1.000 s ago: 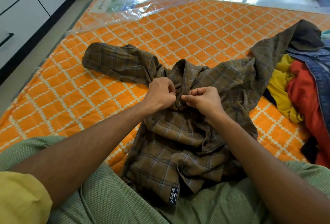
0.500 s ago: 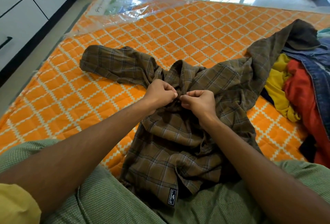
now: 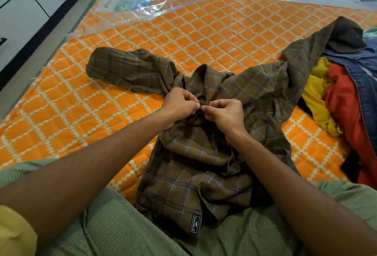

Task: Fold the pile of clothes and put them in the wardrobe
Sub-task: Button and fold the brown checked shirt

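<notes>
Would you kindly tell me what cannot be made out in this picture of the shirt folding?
Head view:
What the left hand and right hand pinch at the front of the plaid shirt, button or bare cloth: hidden by the fingers.
How many garments the clothes pile holds: cut off by the right edge.
Print on the plastic wrap: blurred by glare.
White cabinet fronts: cut by the left edge, so wardrobe or not is unclear.

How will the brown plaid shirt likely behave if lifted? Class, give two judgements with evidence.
Probably floppy: the plaid shirt lies creased and bunches where the left hand and right hand pinch it. Likely light, since a pinch alone gathers it; its sleeve would probably dangle.
</notes>
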